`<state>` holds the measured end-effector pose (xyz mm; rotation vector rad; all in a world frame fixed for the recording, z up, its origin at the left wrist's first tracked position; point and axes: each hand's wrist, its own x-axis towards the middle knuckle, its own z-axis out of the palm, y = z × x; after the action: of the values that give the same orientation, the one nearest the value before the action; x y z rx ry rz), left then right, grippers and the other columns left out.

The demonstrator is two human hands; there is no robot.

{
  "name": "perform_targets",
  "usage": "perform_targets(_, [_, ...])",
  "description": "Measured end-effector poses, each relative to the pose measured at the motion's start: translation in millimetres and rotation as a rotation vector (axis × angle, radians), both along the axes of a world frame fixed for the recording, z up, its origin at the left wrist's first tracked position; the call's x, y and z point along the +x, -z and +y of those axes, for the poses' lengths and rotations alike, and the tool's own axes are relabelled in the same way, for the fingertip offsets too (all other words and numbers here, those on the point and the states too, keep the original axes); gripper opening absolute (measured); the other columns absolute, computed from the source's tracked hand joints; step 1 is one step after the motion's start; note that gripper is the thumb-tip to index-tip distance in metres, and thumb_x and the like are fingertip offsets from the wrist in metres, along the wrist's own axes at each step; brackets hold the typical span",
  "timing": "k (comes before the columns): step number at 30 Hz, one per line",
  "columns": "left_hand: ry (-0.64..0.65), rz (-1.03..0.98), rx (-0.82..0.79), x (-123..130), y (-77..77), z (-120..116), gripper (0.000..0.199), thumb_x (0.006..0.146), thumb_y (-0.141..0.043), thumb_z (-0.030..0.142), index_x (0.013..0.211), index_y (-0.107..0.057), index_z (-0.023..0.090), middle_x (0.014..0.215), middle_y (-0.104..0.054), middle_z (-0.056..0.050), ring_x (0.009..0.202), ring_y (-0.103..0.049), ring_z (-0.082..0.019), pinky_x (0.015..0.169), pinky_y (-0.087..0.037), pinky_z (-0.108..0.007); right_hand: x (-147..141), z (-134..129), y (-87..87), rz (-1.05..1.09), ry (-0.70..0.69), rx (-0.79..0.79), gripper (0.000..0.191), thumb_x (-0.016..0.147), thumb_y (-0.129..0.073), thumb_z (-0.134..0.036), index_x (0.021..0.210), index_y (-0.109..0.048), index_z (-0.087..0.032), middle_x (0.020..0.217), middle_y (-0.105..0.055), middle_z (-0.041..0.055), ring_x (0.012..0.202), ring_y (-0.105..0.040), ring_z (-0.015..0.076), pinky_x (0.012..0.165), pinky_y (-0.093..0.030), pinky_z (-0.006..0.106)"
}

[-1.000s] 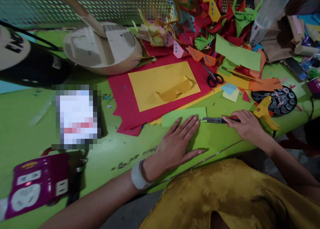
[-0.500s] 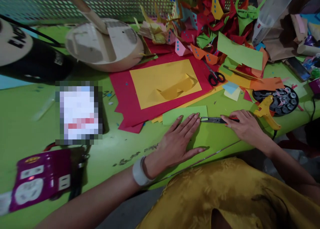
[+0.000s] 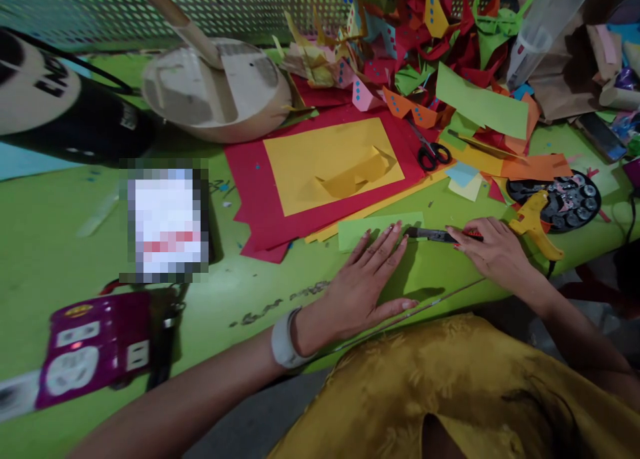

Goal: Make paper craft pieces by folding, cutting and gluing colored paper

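Observation:
A narrow strip of light green paper (image 3: pixel 360 233) lies on the green table. Over its right part rests my left hand (image 3: pixel 375 275), palm down with fingers stretched out and thumb apart, holding nothing. My right hand (image 3: pixel 493 249) is closed around a slim black hand tool with red on its handle (image 3: pixel 430 235). The tool points left, with its head close to my left fingertips at the strip's right end. Whether it touches the paper I cannot tell, nor its exact kind.
Behind lie yellow paper (image 3: pixel 325 145) on red sheets (image 3: pixel 250 205), scissors (image 3: pixel 434 155) and a pile of folded paper pieces (image 3: pixel 400 52). A yellow glue gun (image 3: pixel 537 225) is at right. Leftward are a phone (image 3: pixel 170 212), a purple power socket box (image 3: pixel 95 352), a pan (image 3: pixel 225 125) and a bottle (image 3: pixel 75 119).
The green strip has shifted slightly right along with my left hand, and its fingers have spread a little. The tool's head looks darker and closer to the fingertips. The view has shifted slightly.

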<state>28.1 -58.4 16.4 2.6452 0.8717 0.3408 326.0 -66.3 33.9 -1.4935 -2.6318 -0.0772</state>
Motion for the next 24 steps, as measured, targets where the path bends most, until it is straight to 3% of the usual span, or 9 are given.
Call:
perform_targets(6, [-0.03, 0.098, 0.047, -10.9, 1.9, 4.0, 0.094, 0.093, -0.033, 0.071, 0.159, 0.006, 0.017, 0.163, -0.023, -0.016, 0.151, -0.021, -0.03, 0.123, -0.005, -0.05, 1.2, -0.3, 2.0, 0.009, -0.01, 0.024, 0.034, 0.1, -0.048, -0.025, 0.13, -0.063, -0.03, 0.098, -0.066, 0.0069, 0.086, -0.053, 0.0204, 0.074, -0.04, 0.033])
perform_targets(14, [-0.034, 0.082, 0.081, -10.1, 8.8, 2.6, 0.099, 0.091, -0.037, 0.072, 0.159, 0.006, 0.014, 0.162, -0.025, -0.019, 0.15, -0.024, -0.033, 0.122, -0.006, -0.053, -6.6, 1.9, 3.3, 0.021, -0.054, 0.053, 0.031, 0.1, -0.05, -0.026, 0.127, -0.065, -0.029, 0.095, -0.065, 0.0066, 0.083, -0.054, 0.0191, 0.073, -0.04, 0.032])
perform_targets(24, [-0.049, 0.049, 0.065, -10.0, 10.0, 1.8, 0.1, 0.09, -0.038, 0.074, 0.159, 0.005, 0.017, 0.162, -0.025, -0.018, 0.149, -0.026, -0.033, 0.122, -0.006, -0.052, -9.1, -4.1, -9.1, -0.024, -0.105, 0.036, 0.03, 0.1, -0.05, -0.023, 0.124, -0.066, -0.023, 0.092, -0.066, 0.0076, 0.084, -0.056, 0.0201, 0.071, -0.041, 0.032])
